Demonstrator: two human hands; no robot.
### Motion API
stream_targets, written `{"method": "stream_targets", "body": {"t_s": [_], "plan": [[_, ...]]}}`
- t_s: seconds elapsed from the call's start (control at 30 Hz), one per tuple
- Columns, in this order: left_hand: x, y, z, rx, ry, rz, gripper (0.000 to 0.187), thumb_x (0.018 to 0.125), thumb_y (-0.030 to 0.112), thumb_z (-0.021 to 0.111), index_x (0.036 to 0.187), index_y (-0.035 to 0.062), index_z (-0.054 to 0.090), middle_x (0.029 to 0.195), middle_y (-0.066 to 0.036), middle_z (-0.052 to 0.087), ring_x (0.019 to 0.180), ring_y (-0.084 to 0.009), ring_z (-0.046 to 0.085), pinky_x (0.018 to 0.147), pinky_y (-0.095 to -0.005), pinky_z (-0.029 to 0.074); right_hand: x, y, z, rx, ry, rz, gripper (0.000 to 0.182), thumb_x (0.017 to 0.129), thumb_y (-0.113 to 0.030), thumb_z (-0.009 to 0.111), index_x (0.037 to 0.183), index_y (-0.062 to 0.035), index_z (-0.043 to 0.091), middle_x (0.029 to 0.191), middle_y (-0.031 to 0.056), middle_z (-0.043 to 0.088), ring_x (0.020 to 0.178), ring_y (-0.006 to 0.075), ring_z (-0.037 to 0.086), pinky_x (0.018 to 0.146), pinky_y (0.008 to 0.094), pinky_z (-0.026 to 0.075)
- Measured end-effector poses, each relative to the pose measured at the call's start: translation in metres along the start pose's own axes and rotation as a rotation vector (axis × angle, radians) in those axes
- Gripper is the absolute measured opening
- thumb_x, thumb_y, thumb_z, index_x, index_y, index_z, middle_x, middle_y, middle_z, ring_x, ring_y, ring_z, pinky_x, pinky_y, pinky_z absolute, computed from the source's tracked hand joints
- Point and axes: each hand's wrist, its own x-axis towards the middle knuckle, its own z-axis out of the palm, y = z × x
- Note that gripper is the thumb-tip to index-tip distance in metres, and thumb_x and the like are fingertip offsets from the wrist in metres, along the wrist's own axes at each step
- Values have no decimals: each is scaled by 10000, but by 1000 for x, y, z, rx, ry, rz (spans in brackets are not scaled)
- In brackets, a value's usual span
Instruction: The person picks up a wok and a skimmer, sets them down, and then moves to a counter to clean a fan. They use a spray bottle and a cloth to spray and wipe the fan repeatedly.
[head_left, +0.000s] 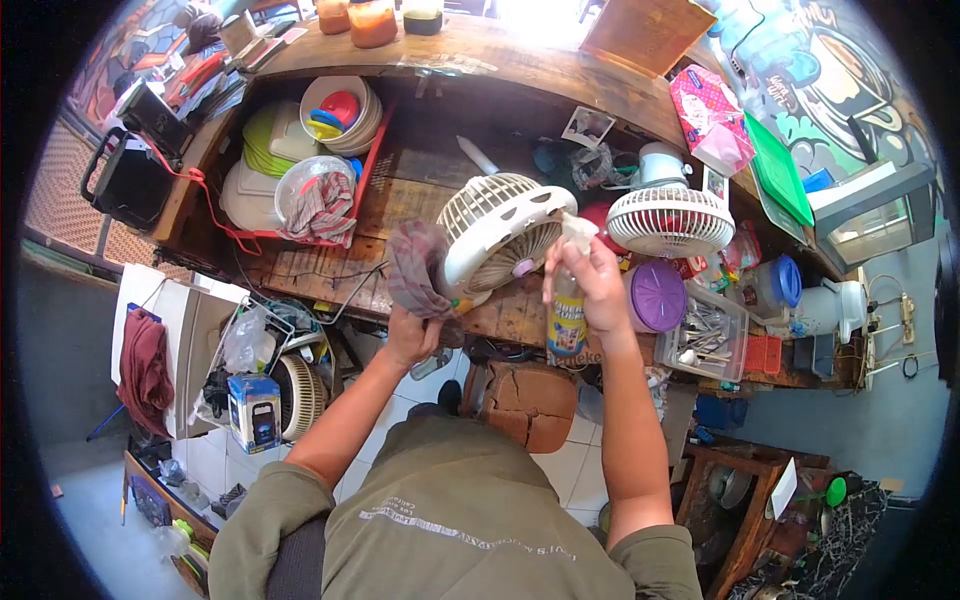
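A white fan point(500, 235) with its cage tilted sits on the wooden counter between my hands. My left hand point(412, 335) is closed around a checked cloth point(418, 270), which touches the fan's left side. In my right hand point(597, 285) is a spray bottle point(567, 315) with a yellow label, held upright by its neck. Its white nozzle point(579, 232) is in front of the fan's right edge. A second white fan point(670, 220) stands to the right, behind my right hand.
A red tray point(372, 165) with bowls and lids is at the left. A purple lid point(657, 296) and a cutlery bin point(710, 335) lie right of my right hand. Below the counter edge stands a brown stool point(528, 405). Raised wooden shelf point(500, 50) behind.
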Motion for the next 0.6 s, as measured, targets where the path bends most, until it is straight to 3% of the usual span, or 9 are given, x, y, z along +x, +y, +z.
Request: {"method": "stream_targets", "body": {"t_s": [0.1, 0.23, 0.37, 0.5, 0.6], "plan": [[30, 22, -19, -120, -46, -77, 148, 786, 14, 648, 928, 57, 655, 943, -147, 632, 917, -364, 587, 809, -417, 461, -6, 9, 11, 39, -74, 44, 283, 977, -284, 558, 1065, -16, 530, 861, 82, 617, 609, 153, 608, 556, 285, 523], [58, 38, -28, -53, 76, -48, 94, 816, 15, 613, 896, 30, 660, 951, -144, 637, 916, -358, 589, 826, -409, 451, -3, 0, 24, 17, 20, 46, 310, 981, -303, 554, 1048, -1, 535, 885, 101, 624, 581, 162, 606, 543, 286, 519], [63, 29, -35, -75, 48, 4, 179, 807, -40, 576, 963, 3, 652, 996, -182, 633, 938, -380, 589, 853, -425, 459, -4, 7, 14, 68, 24, 44, 336, 991, -332, 530, 1025, 2, 541, 960, 135, 636, 558, 163, 603, 525, 274, 512], [78, 25, -40, -64, 81, 34, 207, 788, -68, 568, 970, -10, 649, 1013, -203, 630, 976, -395, 590, 878, -424, 460, -5, -5, 22, 57, 98, 26, 346, 989, -344, 530, 1010, 1, 555, 965, 135, 648, 572, 159, 611, 524, 268, 511], [116, 55, -51, 67, 102, 152, 230, 776, -47, 603, 1003, -29, 637, 1092, -228, 604, 1028, -413, 578, 901, -410, 459, -3, 1, 11, 33, 115, -29, 348, 980, -350, 548, 1007, -4, 574, 956, 115, 652, 618, 145, 619, 566, 261, 518]]}}
